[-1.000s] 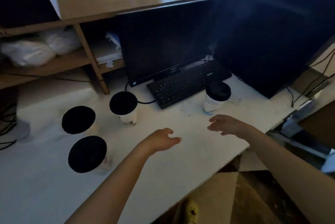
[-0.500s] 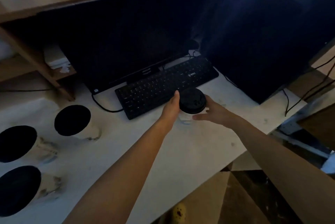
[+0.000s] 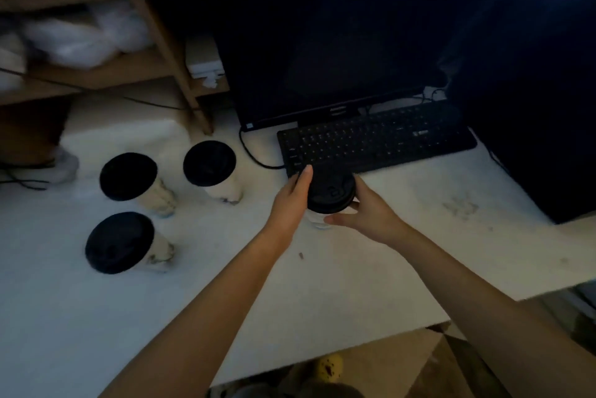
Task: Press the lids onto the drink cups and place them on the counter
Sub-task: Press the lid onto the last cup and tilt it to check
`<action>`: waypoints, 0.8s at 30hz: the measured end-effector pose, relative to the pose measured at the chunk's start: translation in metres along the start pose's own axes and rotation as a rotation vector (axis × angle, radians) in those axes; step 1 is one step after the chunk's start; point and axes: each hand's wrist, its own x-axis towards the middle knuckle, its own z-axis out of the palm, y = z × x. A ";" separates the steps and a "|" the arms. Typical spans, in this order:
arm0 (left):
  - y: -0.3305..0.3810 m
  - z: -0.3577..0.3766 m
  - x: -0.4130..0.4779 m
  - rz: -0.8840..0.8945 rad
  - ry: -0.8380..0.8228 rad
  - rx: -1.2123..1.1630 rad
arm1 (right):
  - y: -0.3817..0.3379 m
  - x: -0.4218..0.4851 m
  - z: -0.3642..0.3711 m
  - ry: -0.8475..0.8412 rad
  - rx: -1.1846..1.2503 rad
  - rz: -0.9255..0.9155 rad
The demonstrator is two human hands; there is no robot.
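Note:
A white paper drink cup with a black lid point(image 3: 330, 192) stands on the white desk point(image 3: 403, 236), just in front of the keyboard. My left hand point(image 3: 292, 201) cups its left side and my right hand point(image 3: 364, 214) cups its right side, so both hold it. Three more white cups with black lids stand to the left: one point(image 3: 209, 165) nearest the keyboard, one point(image 3: 129, 177) further left, one point(image 3: 119, 243) closer to me.
A black keyboard point(image 3: 377, 139) and a dark monitor point(image 3: 322, 49) sit behind the held cup. A large black box point(image 3: 532, 91) fills the right. Wooden shelves point(image 3: 113, 72) with white bags are at the back left. The desk's front edge runs along the lower right.
Both hands reached forward from open air and closed around the lidded cup by the keyboard. The view has since swung back left, bringing the three other cups more into view.

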 end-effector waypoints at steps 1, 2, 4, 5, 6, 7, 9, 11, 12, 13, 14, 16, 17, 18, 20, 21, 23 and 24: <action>-0.001 -0.013 -0.006 0.010 0.050 0.002 | -0.005 0.003 0.014 -0.034 0.004 -0.019; -0.003 -0.026 -0.011 0.013 0.101 -0.004 | -0.010 0.006 0.028 -0.068 0.008 -0.032; -0.011 -0.049 -0.018 0.006 0.196 -0.021 | -0.015 0.012 0.054 -0.133 0.011 -0.034; -0.016 -0.059 -0.022 0.003 0.239 -0.022 | -0.016 0.013 0.066 -0.168 0.021 -0.027; -0.021 -0.067 -0.025 -0.001 0.276 -0.022 | -0.017 0.014 0.075 -0.208 0.038 -0.011; -0.026 -0.074 -0.028 -0.006 0.304 -0.022 | -0.018 0.013 0.083 -0.254 0.068 0.010; -0.036 -0.084 -0.034 -0.016 0.335 -0.031 | -0.021 0.011 0.091 -0.331 0.183 0.050; -0.044 -0.091 -0.039 -0.003 0.352 -0.041 | -0.025 0.011 0.093 -0.316 0.361 0.073; -0.046 -0.092 -0.041 0.021 0.358 -0.036 | -0.026 0.012 0.094 -0.262 0.471 0.106; -0.048 -0.093 -0.041 0.055 0.358 -0.025 | -0.030 0.013 0.097 -0.179 0.568 0.165; -0.048 -0.094 -0.042 0.091 0.349 -0.007 | -0.033 0.015 0.101 -0.087 0.605 0.232; -0.047 -0.093 -0.040 0.151 0.321 0.050 | -0.041 0.019 0.111 0.014 0.461 0.301; -0.048 -0.091 -0.038 0.179 0.315 0.080 | -0.045 0.021 0.115 0.017 0.342 0.271; -0.048 -0.090 -0.036 0.207 0.317 0.105 | -0.047 0.022 0.120 0.018 0.237 0.206; -0.052 -0.088 -0.034 0.265 0.324 0.139 | -0.044 0.026 0.125 0.046 0.150 0.081; -0.054 -0.088 -0.033 0.286 0.323 0.147 | -0.042 0.027 0.126 0.059 0.152 0.054; -0.057 -0.088 -0.031 0.309 0.320 0.144 | -0.037 0.027 0.128 0.081 0.195 0.040; -0.058 -0.088 -0.031 0.311 0.322 0.141 | -0.037 0.027 0.129 0.095 0.212 0.044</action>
